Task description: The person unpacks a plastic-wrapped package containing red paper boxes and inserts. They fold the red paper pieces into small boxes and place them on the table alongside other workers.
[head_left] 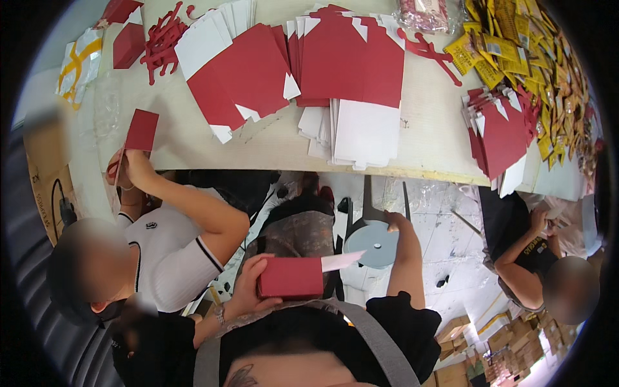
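My left hand (247, 285) is wrapped around the left end of a small red cardboard box (290, 277), held low in front of my body. A white flap (343, 260) sticks out from the box's upper right corner. Out to the right, my right hand (398, 223) grips the edge of a grey plastic stool (375, 245) with a round hole in its seat. Some of its fingers are hidden behind the stool. Ahead on the table (258, 151) lie fanned stacks of flat red-and-white box blanks (351, 61).
Red ribbons (166, 42) lie at the far left, yellow packets (516, 48) at the far right. Another stack of red blanks (500, 138) sits near the right table edge. A person on the left (174, 251) holds a red box; another person (522, 258) sits at right.
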The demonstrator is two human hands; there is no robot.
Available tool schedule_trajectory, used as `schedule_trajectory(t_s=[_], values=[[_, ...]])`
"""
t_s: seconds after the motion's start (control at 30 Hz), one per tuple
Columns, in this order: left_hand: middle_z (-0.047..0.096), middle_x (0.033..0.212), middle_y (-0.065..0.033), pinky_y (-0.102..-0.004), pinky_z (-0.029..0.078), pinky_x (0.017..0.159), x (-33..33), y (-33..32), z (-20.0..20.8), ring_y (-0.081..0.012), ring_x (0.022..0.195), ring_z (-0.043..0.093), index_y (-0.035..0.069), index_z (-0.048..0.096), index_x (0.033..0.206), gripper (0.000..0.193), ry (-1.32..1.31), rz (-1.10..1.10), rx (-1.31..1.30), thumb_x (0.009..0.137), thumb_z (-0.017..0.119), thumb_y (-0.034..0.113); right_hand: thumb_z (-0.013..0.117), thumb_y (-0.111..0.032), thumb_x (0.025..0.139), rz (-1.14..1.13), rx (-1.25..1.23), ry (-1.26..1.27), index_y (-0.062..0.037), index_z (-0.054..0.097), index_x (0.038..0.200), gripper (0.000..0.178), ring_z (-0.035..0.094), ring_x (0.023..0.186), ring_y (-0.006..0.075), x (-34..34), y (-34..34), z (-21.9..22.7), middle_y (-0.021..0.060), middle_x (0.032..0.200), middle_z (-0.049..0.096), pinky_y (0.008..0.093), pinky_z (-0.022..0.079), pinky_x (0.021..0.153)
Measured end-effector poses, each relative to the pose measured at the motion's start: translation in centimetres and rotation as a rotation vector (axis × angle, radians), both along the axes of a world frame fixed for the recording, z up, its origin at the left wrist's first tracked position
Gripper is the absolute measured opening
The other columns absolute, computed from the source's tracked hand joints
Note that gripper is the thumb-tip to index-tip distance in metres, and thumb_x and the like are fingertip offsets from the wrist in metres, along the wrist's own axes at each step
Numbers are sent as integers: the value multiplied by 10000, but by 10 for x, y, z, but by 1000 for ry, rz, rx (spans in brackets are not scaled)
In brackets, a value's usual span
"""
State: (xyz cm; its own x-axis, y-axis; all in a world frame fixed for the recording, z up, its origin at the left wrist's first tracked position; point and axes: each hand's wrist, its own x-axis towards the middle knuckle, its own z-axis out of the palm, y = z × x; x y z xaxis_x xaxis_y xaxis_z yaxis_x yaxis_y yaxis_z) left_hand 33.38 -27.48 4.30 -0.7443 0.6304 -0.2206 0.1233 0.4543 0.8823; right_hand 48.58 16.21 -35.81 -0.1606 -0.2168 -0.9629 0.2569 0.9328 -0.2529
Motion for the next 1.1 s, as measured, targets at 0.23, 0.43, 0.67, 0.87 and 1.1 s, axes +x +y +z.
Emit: schedule_trajectory(t_s=[0.23, 0.43, 0.67, 0.87, 1.1], values=[[400, 1265, -254, -457, 381, 936, 30, 17, -20, -393, 1138, 441, 51, 226, 1377, 867, 5, 157, 5, 748, 719, 387, 416, -231, 917, -131, 413, 256, -140, 593, 1154, 310, 576, 1065, 341, -28, -5, -21, 156, 1144, 595, 479, 489, 848], [410, 1257, -248, -472, 349, 952, 10, 53, -28, -392, 1139, 435, 47, 226, 1380, 852, 92, 282, 92, 763, 703, 390, 493, -196, 861, 36, 391, 348, -112, 495, 1218, 366, 490, 1185, 257, -24, -26, 13, 137, 1226, 536, 484, 477, 846], [423, 1250, -241, -475, 356, 944, -23, 128, -79, -383, 1135, 438, 71, 234, 1382, 880, 266, 400, 110, 733, 738, 386, 493, -212, 868, 165, 163, 40, -79, 464, 1241, 397, 460, 1162, 271, -70, 35, -58, 134, 1244, 495, 459, 444, 888], [431, 1257, -229, -462, 412, 900, -7, 169, -81, -343, 1087, 499, 64, 188, 1398, 834, 451, 567, 18, 827, 518, 574, 496, -218, 876, 9, 131, 157, -58, 515, 1187, 350, 512, 1071, 266, -71, 84, -94, 134, 1156, 550, 426, 445, 882], [335, 1430, -115, -474, 320, 1038, -31, 222, -136, -309, 1260, 396, 143, 289, 1407, 588, -399, 915, 1652, 919, 380, 460, 499, -226, 885, -1508, -502, 406, -33, 575, 1123, 315, 573, 965, 261, -109, 217, -97, 135, 1052, 614, 388, 447, 874]])
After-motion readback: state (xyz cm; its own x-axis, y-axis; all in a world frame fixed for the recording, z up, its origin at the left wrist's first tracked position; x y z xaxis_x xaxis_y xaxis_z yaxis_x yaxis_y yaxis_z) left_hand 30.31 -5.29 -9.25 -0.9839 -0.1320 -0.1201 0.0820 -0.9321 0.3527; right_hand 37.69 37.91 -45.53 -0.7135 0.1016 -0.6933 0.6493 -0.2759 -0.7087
